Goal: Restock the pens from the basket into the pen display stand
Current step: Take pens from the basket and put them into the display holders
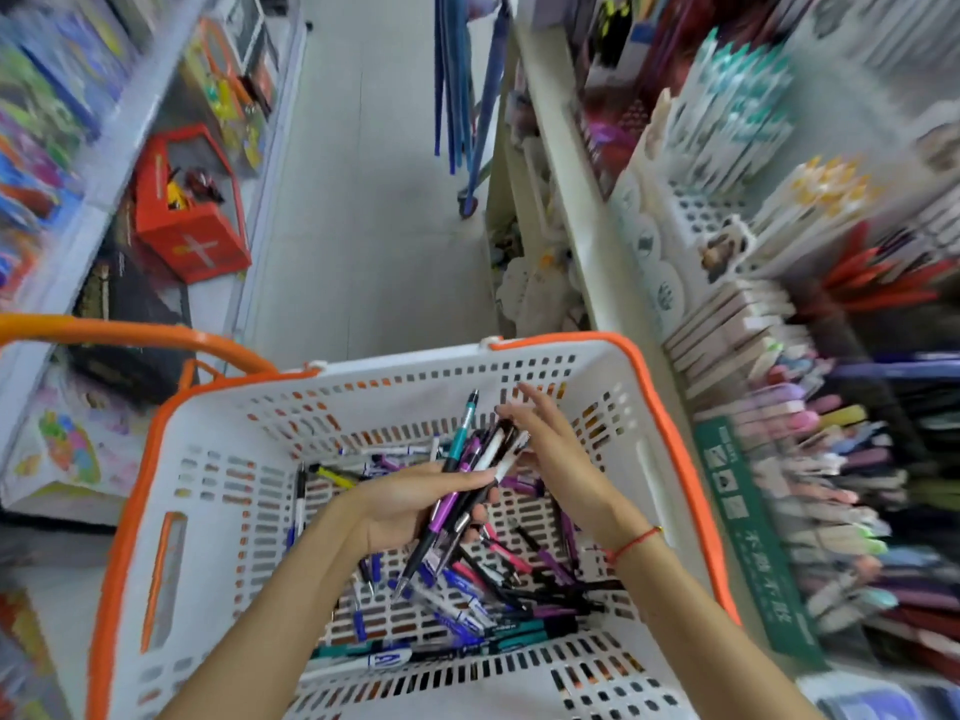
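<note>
A bundle of pens [470,480], light, stiff and judged slippery, is clasped mid-barrel in the left hand [410,504] over the basket [649,387], steadied by the straight-fingered right hand [558,449].

Bright, even light fills the aisle, with only soft, faint shadows on the pale floor [363,210]. The centre is fairly sharp, but motion blur smears the shelves on the left [57,148] and the pen display stand [831,485] on the right. Wide-angle distortion bends the edges outward.
</note>
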`<control>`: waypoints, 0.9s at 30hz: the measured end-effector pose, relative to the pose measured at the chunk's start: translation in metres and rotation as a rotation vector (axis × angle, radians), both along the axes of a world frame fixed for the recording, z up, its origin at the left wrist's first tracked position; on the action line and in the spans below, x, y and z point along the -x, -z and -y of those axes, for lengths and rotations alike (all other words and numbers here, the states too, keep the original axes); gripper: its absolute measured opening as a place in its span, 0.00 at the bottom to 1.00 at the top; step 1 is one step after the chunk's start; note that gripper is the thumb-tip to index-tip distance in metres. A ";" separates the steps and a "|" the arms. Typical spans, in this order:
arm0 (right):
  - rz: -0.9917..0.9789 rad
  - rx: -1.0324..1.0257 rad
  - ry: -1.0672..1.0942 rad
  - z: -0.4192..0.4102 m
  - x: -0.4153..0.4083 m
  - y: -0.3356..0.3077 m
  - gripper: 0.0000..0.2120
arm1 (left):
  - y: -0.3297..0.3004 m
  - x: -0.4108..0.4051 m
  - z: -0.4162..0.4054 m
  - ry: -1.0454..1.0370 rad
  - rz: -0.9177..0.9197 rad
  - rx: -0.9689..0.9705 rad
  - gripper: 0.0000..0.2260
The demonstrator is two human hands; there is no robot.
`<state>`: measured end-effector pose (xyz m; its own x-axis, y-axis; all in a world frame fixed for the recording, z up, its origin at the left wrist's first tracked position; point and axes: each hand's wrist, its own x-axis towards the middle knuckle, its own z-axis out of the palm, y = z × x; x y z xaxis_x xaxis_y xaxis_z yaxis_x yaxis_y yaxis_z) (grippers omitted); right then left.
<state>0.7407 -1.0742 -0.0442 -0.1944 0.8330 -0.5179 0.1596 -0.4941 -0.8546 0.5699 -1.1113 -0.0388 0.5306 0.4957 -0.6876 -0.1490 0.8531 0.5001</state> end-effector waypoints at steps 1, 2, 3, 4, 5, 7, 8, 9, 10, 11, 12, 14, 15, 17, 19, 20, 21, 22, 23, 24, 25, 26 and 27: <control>-0.045 0.001 0.103 -0.006 -0.001 -0.007 0.24 | -0.008 -0.004 -0.003 0.032 -0.007 -0.009 0.16; -0.083 -0.001 0.164 -0.012 -0.001 -0.014 0.21 | -0.014 -0.008 -0.006 0.050 -0.001 -0.013 0.14; -0.107 -0.001 0.185 -0.018 -0.004 -0.021 0.17 | -0.024 -0.013 -0.010 0.064 0.007 -0.020 0.11; -0.102 0.006 0.161 -0.021 -0.006 -0.029 0.13 | -0.032 -0.018 -0.013 0.073 0.015 -0.024 0.07; -0.058 0.001 0.112 -0.023 -0.009 -0.039 0.11 | -0.041 -0.023 -0.017 0.090 0.016 -0.028 0.04; 0.043 -0.022 0.009 -0.025 -0.015 -0.057 0.11 | -0.053 -0.032 -0.024 0.112 0.024 -0.026 0.05; 0.062 -0.053 0.003 -0.026 -0.020 -0.068 0.12 | -0.060 -0.036 -0.028 0.125 0.029 -0.030 0.06; 0.059 -0.086 0.013 -0.027 -0.025 -0.077 0.12 | -0.065 -0.040 -0.032 0.123 0.026 -0.030 0.06; 0.051 -0.115 0.040 -0.028 -0.031 -0.086 0.12 | -0.070 -0.045 -0.036 0.124 0.015 -0.041 0.06; 0.049 -0.125 0.063 -0.028 -0.037 -0.094 0.12 | -0.074 -0.050 -0.041 0.129 -0.002 -0.061 0.06; 0.061 -0.131 0.084 -0.029 -0.041 -0.100 0.12 | -0.079 -0.055 -0.045 0.145 -0.020 -0.093 0.07; 0.102 -0.139 0.148 -0.027 -0.052 -0.114 0.12 | -0.095 -0.070 -0.051 0.216 -0.033 -0.152 0.08; 0.104 -0.143 0.212 -0.025 -0.059 -0.121 0.11 | -0.103 -0.079 -0.054 0.249 -0.035 -0.179 0.08; 0.076 -0.117 0.371 -0.020 -0.071 -0.137 0.13 | -0.115 -0.094 -0.059 0.290 -0.046 -0.237 0.07; 0.153 -0.119 0.459 -0.010 -0.087 -0.154 0.14 | -0.128 -0.113 -0.062 0.334 -0.032 -0.313 0.07; 0.224 -0.140 0.467 -0.003 -0.097 -0.160 0.16 | -0.134 -0.124 -0.062 0.346 -0.030 -0.345 0.08; 0.291 -0.162 0.462 0.004 -0.107 -0.164 0.18 | -0.138 -0.133 -0.062 0.347 -0.036 -0.367 0.08; 0.345 -0.178 0.462 0.010 -0.116 -0.167 0.19 | -0.142 -0.142 -0.061 0.347 -0.044 -0.385 0.08; 0.395 -0.194 0.466 0.017 -0.126 -0.170 0.18 | -0.147 -0.153 -0.060 0.366 -0.052 -0.413 0.08; 0.446 -0.220 0.466 0.025 -0.135 -0.172 0.19 | -0.150 -0.163 -0.058 0.393 -0.066 -0.454 0.09; 0.509 -0.248 0.472 0.031 -0.146 -0.174 0.20 | -0.153 -0.174 -0.056 0.424 -0.081 -0.501 0.11; 0.584 -0.274 0.475 0.037 -0.155 -0.177 0.20 | -0.156 -0.182 -0.054 0.444 -0.090 -0.538 0.13; 0.647 -0.299 0.487 0.043 -0.162 -0.180 0.21 | -0.158 -0.190 -0.051 0.449 -0.088 -0.563 0.13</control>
<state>0.9031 -1.1167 0.1354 0.4768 0.8663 -0.1491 0.4889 -0.4023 -0.7741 0.7601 -1.0600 0.1191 0.7207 0.5346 -0.4414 0.2159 0.4321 0.8756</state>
